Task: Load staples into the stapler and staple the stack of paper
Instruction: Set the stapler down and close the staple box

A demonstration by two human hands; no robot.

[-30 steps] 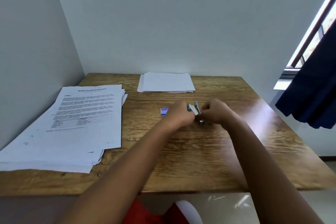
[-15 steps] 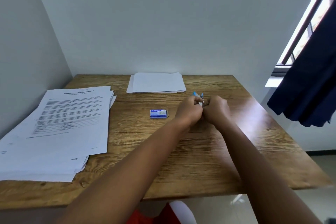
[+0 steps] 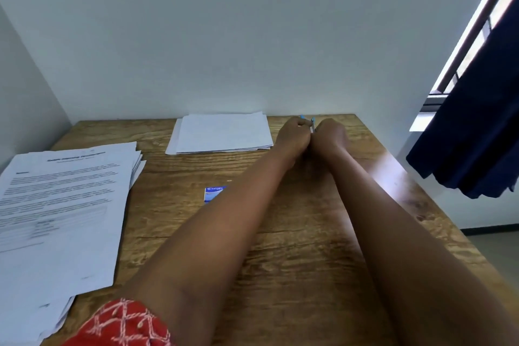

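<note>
Stapler (image 3: 311,123), pinched between left hand (image 3: 292,136) and right hand (image 3: 328,135) over the table (image 3: 295,247), appears mid-loading; stapling the paper stack (image 3: 224,132) likely follows.

My arms run bare from my fingers back past the elbows, with no watch, ring or band on either wrist. Behind my left hand (image 3: 292,136), far up the arm, sits a red sleeve (image 3: 123,323) stitched with a pale pink crisscross lattice and small light dots. Behind my right hand (image 3: 328,135) the arm shows no cloth at all.
</note>
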